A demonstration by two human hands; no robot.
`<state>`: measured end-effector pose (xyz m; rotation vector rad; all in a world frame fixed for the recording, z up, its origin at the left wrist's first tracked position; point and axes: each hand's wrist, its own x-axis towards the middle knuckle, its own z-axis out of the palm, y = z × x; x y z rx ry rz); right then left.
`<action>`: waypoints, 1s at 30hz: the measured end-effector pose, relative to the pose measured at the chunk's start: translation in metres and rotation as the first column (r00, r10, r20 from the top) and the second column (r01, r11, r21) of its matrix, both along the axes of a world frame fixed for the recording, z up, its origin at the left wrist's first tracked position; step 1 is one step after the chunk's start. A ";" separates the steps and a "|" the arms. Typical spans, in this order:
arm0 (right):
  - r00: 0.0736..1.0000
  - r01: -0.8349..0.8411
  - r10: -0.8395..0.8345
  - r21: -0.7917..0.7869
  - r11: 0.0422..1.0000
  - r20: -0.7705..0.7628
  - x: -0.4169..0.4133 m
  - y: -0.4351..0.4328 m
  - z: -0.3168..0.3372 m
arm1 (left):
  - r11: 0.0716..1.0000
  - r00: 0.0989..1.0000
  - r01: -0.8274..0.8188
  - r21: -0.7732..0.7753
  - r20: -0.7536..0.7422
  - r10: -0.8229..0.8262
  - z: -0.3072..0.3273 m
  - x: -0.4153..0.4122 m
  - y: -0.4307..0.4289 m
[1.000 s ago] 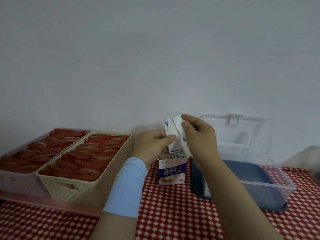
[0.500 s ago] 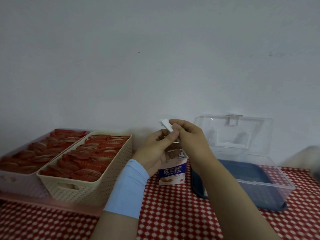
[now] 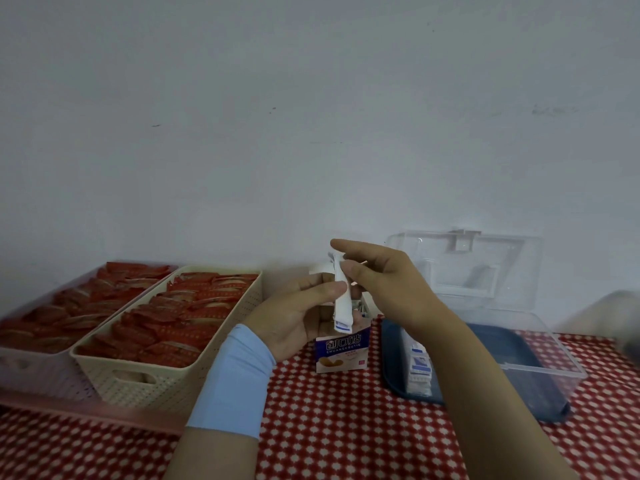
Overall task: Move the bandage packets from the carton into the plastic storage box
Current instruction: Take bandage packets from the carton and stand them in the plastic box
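We see a slim stack of white paper bandage packets with blue printed ends [image 3: 342, 306] held upright just above the small blue-and-white cardboard carton [image 3: 343, 351], clear of its open top. Both hands are clamped on this stack: the left hand [image 3: 294, 317] pinches its middle between thumb and fingers, and the right hand [image 3: 391, 282] pinches its upper end with curled fingertips. More packets show inside the carton's mouth, though we cannot tell how many.

Just right of the carton stands the clear plastic storage box with a dark blue bottom [image 3: 554, 344], its transparent lid [image 3: 485, 271] raised against the wall. A few white packets [image 3: 419, 372] stand in the box at the end nearest the carton.

Left of the carton sits a cream perforated plastic basket [image 3: 166, 379], and beyond it a pale pink one [image 3: 31, 368], both filled with red sachets [image 3: 180, 317]. All rest on a surface covered by a red-and-white checked cloth [image 3: 346, 427]. A light blue sleeve band [image 3: 235, 379] wraps the left wrist.
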<state>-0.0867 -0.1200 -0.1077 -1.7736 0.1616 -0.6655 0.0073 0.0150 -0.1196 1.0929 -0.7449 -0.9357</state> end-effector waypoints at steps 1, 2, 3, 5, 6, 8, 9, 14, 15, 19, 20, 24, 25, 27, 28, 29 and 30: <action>1.000 -0.002 0.002 -0.023 1.000 -0.012 0.000 -0.001 0.001 | 1.000 1.000 0.013 0.012 -0.006 -0.013 0.000 0.000 0.001; 1.000 -0.012 0.012 -0.032 0.999 -0.021 -0.001 -0.002 0.001 | 0.999 1.000 0.023 0.022 -0.010 -0.023 0.000 0.000 0.001; 0.999 -0.025 0.024 -0.036 0.999 -0.028 -0.002 -0.003 0.001 | 0.999 0.999 0.029 0.028 -0.013 -0.029 0.000 0.000 0.001; 0.999 -0.029 0.027 -0.053 0.998 -0.039 -0.004 -0.004 0.002 | 0.999 0.999 0.035 0.037 -0.018 -0.034 0.000 0.000 0.001; 0.999 -0.023 0.021 -0.060 0.998 -0.034 -0.005 -0.005 0.003 | 0.999 0.999 0.035 0.038 -0.026 -0.034 -0.001 0.000 0.000; 1.000 -0.020 0.021 -0.029 0.999 0.006 -0.006 -0.006 0.004 | 0.999 0.999 0.030 0.029 -0.040 -0.029 -0.001 -0.001 0.000; 0.999 -0.026 0.026 0.001 1.000 0.031 -0.006 -0.006 0.004 | 0.999 0.999 0.025 0.025 -0.042 -0.024 0.000 -0.001 0.000; 1.000 -0.023 0.023 0.000 1.000 0.018 -0.008 -0.008 0.003 | 1.000 0.997 0.000 -0.021 -0.082 -0.002 0.001 -0.002 0.001; 0.999 -0.032 0.033 -0.004 0.999 0.002 -0.008 -0.006 0.004 | 1.000 0.997 -0.008 -0.021 -0.074 0.007 0.001 -0.002 0.001; 0.996 -0.088 0.087 -0.005 0.996 -0.025 -0.010 -0.001 0.006 | 1.000 0.998 -0.030 -0.005 -0.048 0.030 0.001 -0.001 0.004; 0.995 -0.099 0.099 0.002 0.995 -0.020 -0.010 0.000 0.007 | 1.000 0.998 -0.029 -0.008 -0.050 0.029 0.002 0.000 0.005; 0.995 -0.103 0.104 0.054 0.993 -0.014 -0.011 -0.002 0.008 | 0.999 1.000 -0.010 0.032 -0.010 0.011 0.005 0.006 0.007; 0.996 -0.086 0.087 0.046 0.995 -0.016 -0.010 -0.002 0.007 | 0.996 0.998 -0.037 0.079 0.062 0.032 0.006 0.008 0.007; 0.999 -0.047 0.047 0.004 0.999 -0.017 -0.006 -0.001 0.006 | 0.971 0.951 -0.167 0.169 0.287 0.114 0.010 0.012 0.007; 0.999 -0.033 0.033 -0.015 0.999 -0.012 -0.002 0.001 0.004 | 0.953 0.911 -0.243 0.183 0.379 0.160 0.011 0.014 0.007; 1.000 -0.024 0.024 -0.021 0.999 0.001 0.000 0.003 0.003 | 0.934 0.874 -0.310 0.180 0.440 0.206 0.013 0.014 0.006; 1.000 -0.017 0.018 -0.022 1.000 0.017 0.004 0.005 0.002 | 0.914 0.840 -0.370 0.167 0.481 0.252 0.015 0.014 0.007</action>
